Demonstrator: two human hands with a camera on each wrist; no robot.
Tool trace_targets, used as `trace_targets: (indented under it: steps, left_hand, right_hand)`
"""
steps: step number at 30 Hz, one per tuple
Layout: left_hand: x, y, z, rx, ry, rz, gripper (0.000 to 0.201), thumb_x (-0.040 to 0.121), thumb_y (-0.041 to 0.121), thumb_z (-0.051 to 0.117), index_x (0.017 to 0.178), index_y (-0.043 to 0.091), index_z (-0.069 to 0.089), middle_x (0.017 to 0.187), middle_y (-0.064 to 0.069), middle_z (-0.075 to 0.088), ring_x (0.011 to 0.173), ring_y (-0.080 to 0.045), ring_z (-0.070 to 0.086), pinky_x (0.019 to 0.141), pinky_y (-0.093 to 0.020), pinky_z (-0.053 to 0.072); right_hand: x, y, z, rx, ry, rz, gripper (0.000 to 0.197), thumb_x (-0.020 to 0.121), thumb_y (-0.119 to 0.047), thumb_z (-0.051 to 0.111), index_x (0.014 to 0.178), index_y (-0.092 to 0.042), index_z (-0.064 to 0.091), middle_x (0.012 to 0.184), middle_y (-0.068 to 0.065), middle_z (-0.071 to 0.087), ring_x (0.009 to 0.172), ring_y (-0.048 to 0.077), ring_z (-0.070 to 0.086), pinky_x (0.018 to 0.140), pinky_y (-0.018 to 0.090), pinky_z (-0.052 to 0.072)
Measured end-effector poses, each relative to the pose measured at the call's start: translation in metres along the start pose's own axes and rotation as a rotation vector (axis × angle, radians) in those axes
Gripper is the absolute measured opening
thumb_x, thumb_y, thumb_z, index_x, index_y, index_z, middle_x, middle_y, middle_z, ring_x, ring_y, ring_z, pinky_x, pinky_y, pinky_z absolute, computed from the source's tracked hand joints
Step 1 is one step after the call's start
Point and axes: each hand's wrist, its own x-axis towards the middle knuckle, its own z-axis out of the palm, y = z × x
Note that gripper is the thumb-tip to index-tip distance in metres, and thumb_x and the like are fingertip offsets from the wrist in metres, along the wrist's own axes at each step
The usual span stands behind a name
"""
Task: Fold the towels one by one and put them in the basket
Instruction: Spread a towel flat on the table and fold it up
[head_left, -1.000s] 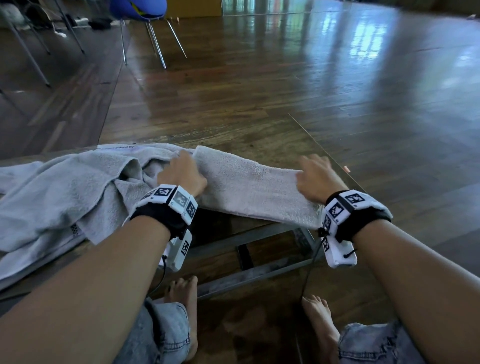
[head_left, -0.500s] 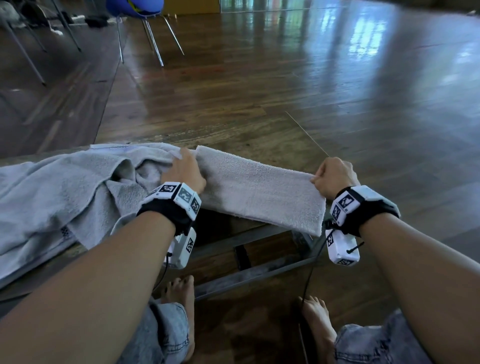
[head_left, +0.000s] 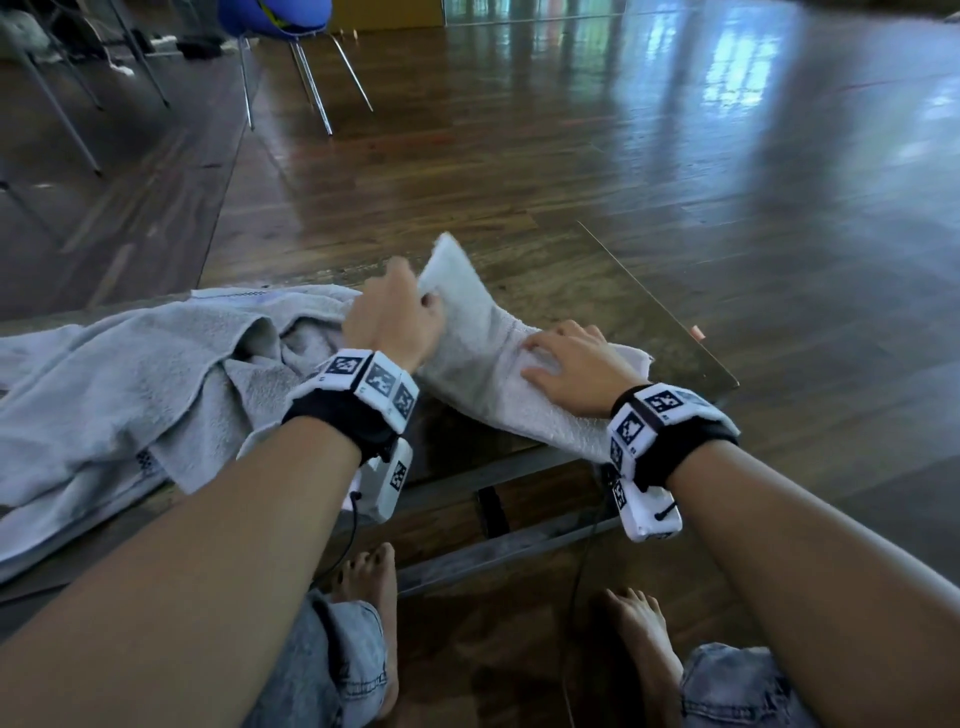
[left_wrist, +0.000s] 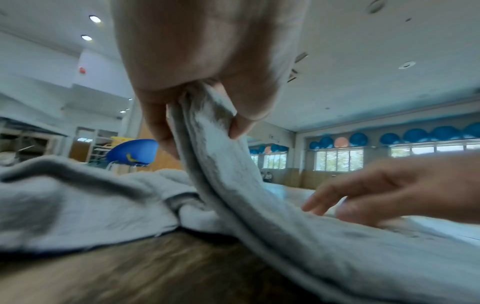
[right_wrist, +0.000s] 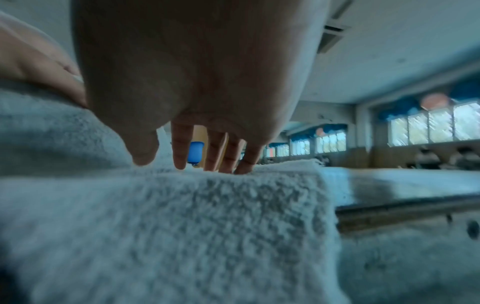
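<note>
Terry cloth, pale grey: the folded towel (head_left: 483, 358) lies on the counter (head_left: 670, 332) near its front right corner, just right of the heap of unfolded towels (head_left: 130, 384), and its left end no longer rests flat. Half a second ago the strip lay stretched, a hand at each end; now the left hand (head_left: 392, 317) pinches the left end between thumb and fingers and has lifted it up beside the heap, while the right hand (head_left: 571, 366) has let go of the right end and presses flat, fingers spread, on the strip's middle. That reads as the next fold under way: the raised end going over the pinned middle toward the right end. No basket is visible in any view, so placing is not yet near.
</note>
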Motion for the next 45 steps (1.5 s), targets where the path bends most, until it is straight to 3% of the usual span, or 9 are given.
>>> trace_targets:
  steps: [5,8,10,14,22,31,36,39,45]
  left_hand:
    - [-0.021,0.053,-0.01,-0.534,-0.355,0.377,0.037,0.086,0.036,0.07,0.113,0.016,0.058,0.105,0.0,0.068,0.08,-0.01,0.069,0.064,-0.019,0.056]
    - [-0.035,0.072,-0.003,-0.53,-0.617,0.426,0.06,0.08,0.051,0.073,0.129,0.022,0.052,0.124,0.002,0.062,0.103,-0.01,0.064,0.085,-0.024,0.053]
    - [-0.04,0.074,0.007,-0.405,-0.667,0.502,0.069,0.078,0.049,0.076,0.135,0.019,0.049,0.134,0.001,0.057,0.117,-0.012,0.056,0.097,-0.026,0.047]
    - [-0.048,0.068,0.027,-0.133,-0.85,0.497,0.091,0.068,0.052,0.083,0.144,0.031,0.037,0.144,0.004,0.042,0.128,-0.016,0.045,0.108,-0.041,0.041]
    - [-0.049,0.07,0.046,0.036,-0.843,0.529,0.083,0.073,0.048,0.079,0.142,0.046,0.034,0.151,0.006,0.027,0.133,-0.023,0.04,0.108,-0.052,0.037]
    - [-0.056,0.085,0.056,0.083,-0.564,0.458,0.047,0.086,0.05,0.062,0.13,0.036,0.053,0.131,-0.001,0.051,0.12,-0.024,0.052,0.106,-0.053,0.036]
    - [-0.051,0.087,0.05,-0.01,-0.455,0.6,0.025,0.092,0.032,0.054,0.1,0.016,0.071,0.1,-0.005,0.066,0.094,-0.025,0.061,0.089,-0.044,0.048]
    - [-0.045,0.082,0.045,-0.226,-0.519,0.575,0.02,0.091,0.024,0.056,0.091,0.011,0.072,0.086,-0.005,0.071,0.082,-0.023,0.065,0.079,-0.043,0.052]
    - [-0.048,0.075,0.044,-0.237,-0.58,0.636,0.028,0.089,0.026,0.066,0.114,0.016,0.073,0.115,0.0,0.071,0.104,-0.016,0.064,0.094,-0.039,0.05]
  right_hand:
    - [-0.001,0.008,-0.03,0.855,0.139,0.291,0.06,0.1,-0.063,0.032,0.105,-0.014,0.066,0.1,0.009,0.074,0.093,0.029,0.071,0.08,0.04,0.056]
    - [-0.006,0.028,-0.043,1.438,0.07,0.463,0.065,0.096,-0.061,0.048,0.126,-0.006,0.06,0.119,0.028,0.067,0.107,0.044,0.068,0.097,0.056,0.052]
    - [-0.013,0.035,-0.047,1.379,0.09,0.484,0.054,0.098,-0.033,0.061,0.129,0.011,0.055,0.125,0.035,0.061,0.107,0.047,0.066,0.1,0.058,0.05]
    - [-0.024,0.048,-0.047,1.068,0.182,0.593,0.01,0.087,0.006,0.067,0.095,0.012,0.066,0.086,0.018,0.068,0.055,0.016,0.07,0.05,0.026,0.055]
    - [-0.031,0.079,-0.04,0.696,0.109,0.619,0.021,0.094,-0.022,0.065,0.083,-0.004,0.063,0.06,0.007,0.07,0.052,0.018,0.068,0.061,0.035,0.064]
    - [-0.025,0.075,-0.043,0.566,0.182,0.443,0.035,0.094,-0.038,0.051,0.118,-0.013,0.058,0.113,0.004,0.065,0.103,0.023,0.062,0.091,0.043,0.051]
    - [-0.022,0.076,-0.045,0.672,0.15,0.46,0.025,0.104,-0.03,0.042,0.105,-0.011,0.058,0.088,0.005,0.068,0.071,0.016,0.061,0.068,0.034,0.053]
    - [-0.023,0.076,-0.047,0.728,0.135,0.469,0.03,0.105,-0.038,0.034,0.094,-0.02,0.055,0.093,0.005,0.067,0.078,0.019,0.061,0.078,0.037,0.053]
    - [-0.024,0.077,-0.046,0.774,0.136,0.492,0.036,0.105,-0.044,0.031,0.107,-0.017,0.054,0.104,0.009,0.069,0.093,0.024,0.066,0.089,0.043,0.054]
